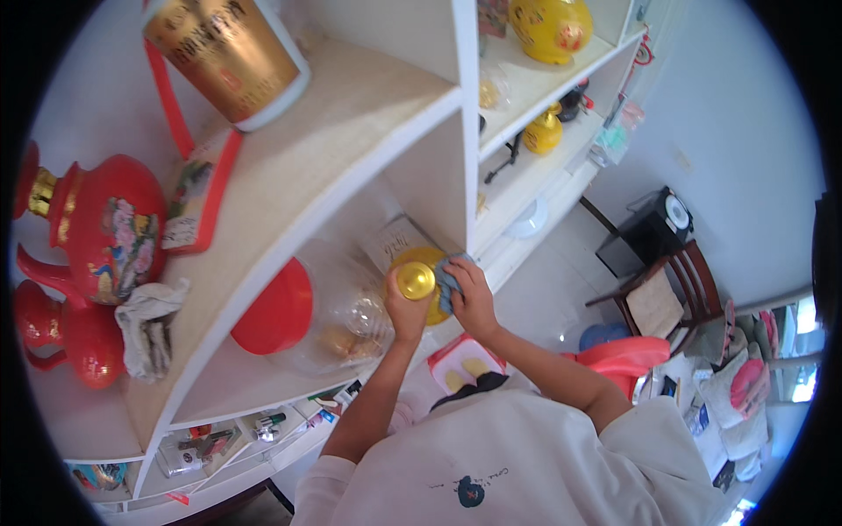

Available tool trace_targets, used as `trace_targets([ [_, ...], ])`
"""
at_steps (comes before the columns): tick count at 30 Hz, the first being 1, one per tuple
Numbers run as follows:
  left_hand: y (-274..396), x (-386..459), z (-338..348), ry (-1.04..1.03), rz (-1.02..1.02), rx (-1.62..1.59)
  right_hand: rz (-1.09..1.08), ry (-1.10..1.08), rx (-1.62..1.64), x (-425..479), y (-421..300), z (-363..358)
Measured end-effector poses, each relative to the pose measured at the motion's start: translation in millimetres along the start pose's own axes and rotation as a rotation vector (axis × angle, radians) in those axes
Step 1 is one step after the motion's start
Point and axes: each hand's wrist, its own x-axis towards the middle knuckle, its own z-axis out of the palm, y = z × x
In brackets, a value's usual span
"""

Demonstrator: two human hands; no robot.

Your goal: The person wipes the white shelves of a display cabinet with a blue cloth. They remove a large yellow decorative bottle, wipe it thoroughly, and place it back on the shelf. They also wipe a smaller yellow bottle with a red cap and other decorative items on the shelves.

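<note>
My left hand (pixel 406 310) grips a round yellow jar (pixel 435 317) around its neck, just below a shiny gold cap (pixel 416 281). Against the jar's right side, my right hand (pixel 471 299) presses a blue-grey cloth (pixel 448 279). The jar is in the lower shelf compartment, close to its front edge; its base is hidden from above. Beside it on the left lies a large clear plastic jar with a red lid (pixel 276 312), with brownish contents. A pale card or box bearing writing (pixel 398 242) leans behind the yellow jar.
The white shelf unit (pixel 368 148) curves around me. Above stand a red flowered vase (pixel 118 227), a crumpled white rag (pixel 148 329) and a gold-and-white container (pixel 227 62). My feet are on a pink-rimmed stool (pixel 468 365). A red plastic chair (pixel 618 361) and wooden chair (pixel 658 299) are at right.
</note>
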Motion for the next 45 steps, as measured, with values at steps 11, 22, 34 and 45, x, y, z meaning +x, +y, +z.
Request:
trace_targets([
  [11, -23, 7, 2, -0.074, 0.265, 0.297, 0.123, 0.074, 0.115, -12, 10, 4],
  [22, 4, 13, 0, -0.084, 0.27, 0.375, 0.731, 0.023, 0.502, -70, 77, 22],
  [34, -31, 24, 6, -0.067, 0.092, 0.058, 1.095, 0.158, 1.133, -49, 64, 19],
  [45, 27, 35, -20, -0.249, 0.056, -0.215, 1.151, 0.175, 1.287, -40, 72, 14],
])
